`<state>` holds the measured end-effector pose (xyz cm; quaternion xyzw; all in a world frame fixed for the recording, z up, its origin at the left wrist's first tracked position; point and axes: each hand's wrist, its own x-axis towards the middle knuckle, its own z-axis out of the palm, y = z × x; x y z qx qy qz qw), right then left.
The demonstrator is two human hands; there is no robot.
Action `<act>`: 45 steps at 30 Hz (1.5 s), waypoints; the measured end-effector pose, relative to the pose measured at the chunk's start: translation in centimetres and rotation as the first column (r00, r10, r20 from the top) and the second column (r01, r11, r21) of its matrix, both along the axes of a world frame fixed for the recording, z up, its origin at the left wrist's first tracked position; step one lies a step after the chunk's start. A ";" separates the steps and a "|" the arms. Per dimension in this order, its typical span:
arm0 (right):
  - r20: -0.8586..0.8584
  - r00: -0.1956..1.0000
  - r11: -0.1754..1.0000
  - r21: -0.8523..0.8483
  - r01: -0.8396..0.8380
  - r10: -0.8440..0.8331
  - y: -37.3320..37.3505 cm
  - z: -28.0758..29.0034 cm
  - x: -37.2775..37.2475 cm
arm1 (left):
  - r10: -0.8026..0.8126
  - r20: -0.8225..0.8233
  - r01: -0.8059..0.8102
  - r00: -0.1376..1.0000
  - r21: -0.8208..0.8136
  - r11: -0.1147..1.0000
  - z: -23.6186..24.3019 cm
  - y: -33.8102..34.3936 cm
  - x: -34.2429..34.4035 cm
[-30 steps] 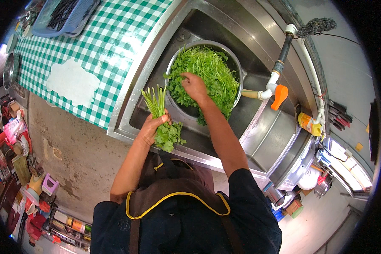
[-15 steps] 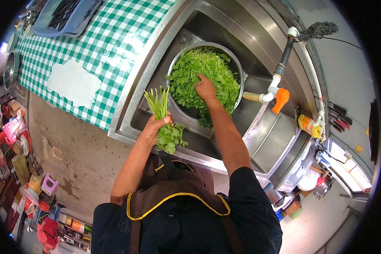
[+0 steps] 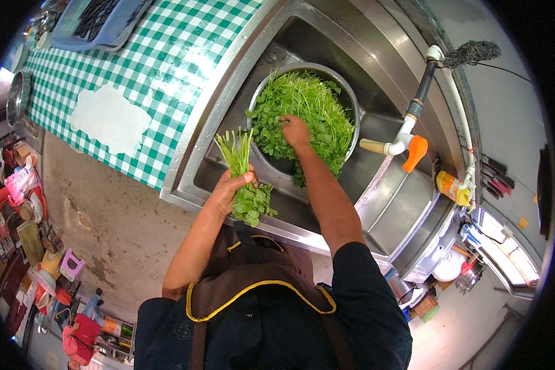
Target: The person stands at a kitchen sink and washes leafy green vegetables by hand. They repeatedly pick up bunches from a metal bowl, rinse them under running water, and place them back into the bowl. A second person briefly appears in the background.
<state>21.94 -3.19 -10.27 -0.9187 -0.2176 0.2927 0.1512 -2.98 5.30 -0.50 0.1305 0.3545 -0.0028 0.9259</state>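
A bunch of coriander-like greens [image 3: 251,202] is gripped in my left hand [image 3: 231,190], its pale stems pointing up and its leaves hanging below the fist. This hand is over the near left edge of the sink, beside a round metal basin [image 3: 261,161]. Heaped in the basin are more of the same leafy greens [image 3: 314,102], with long stems lying toward the right. Over the left part of the heap is my right hand [image 3: 296,132], its fingers curled and pinched together. Whatever lies between those fingertips is too small to make out.
The basin stands in a steel sink [image 3: 277,46]. To its right are a tap with an orange handle [image 3: 415,153] and a second sink compartment [image 3: 401,203]. A table with a green checked cloth [image 3: 166,80] adjoins on the left, bearing a blue plastic basket [image 3: 95,37].
My right hand has shifted slightly left and down over the greens, and its extended finger has curled in. My left hand keeps its hold on the bunch. The whole view has shifted slightly.
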 end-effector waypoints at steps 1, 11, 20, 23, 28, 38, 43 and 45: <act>-0.040 0.998 0.996 0.068 0.051 -0.048 -0.5 -0.6 0.4 | -0.001 -0.001 0.001 1.000 -0.006 1.000 0.0 -0.1 0.1; -0.059 0.998 1.000 0.017 0.026 -0.025 2.8 -0.3 -1.3 | -0.003 -0.007 0.003 1.000 0.022 1.000 0.1 0.1 0.1; -0.063 0.993 0.989 -0.117 0.090 -0.098 3.8 -0.4 -1.5 | -0.019 -0.005 0.020 1.000 0.033 0.999 -0.1 -0.1 0.1; -0.098 0.988 0.990 -0.092 0.109 -0.118 3.8 -1.9 -1.3 | -0.022 -0.002 0.022 1.000 0.048 0.999 -0.1 -0.1 0.2; -0.442 0.880 0.926 0.231 0.299 -0.174 0.2 -3.8 1.5 | -0.015 0.003 0.015 1.000 0.004 1.000 0.5 0.0 0.5; -0.724 0.654 0.827 0.217 0.519 -0.220 -2.2 2.5 3.1 | -0.020 -0.006 0.021 1.000 0.038 0.999 -0.1 -0.2 0.2; -0.768 0.569 0.783 0.146 0.604 -0.295 -3.0 4.6 2.4 | -0.037 -0.014 0.037 0.999 0.026 0.999 -0.3 -0.3 0.5; -0.720 0.610 0.796 0.133 0.590 -0.331 -3.6 4.7 1.9 | -0.041 -0.007 0.041 0.999 0.033 0.999 -0.3 -0.3 0.8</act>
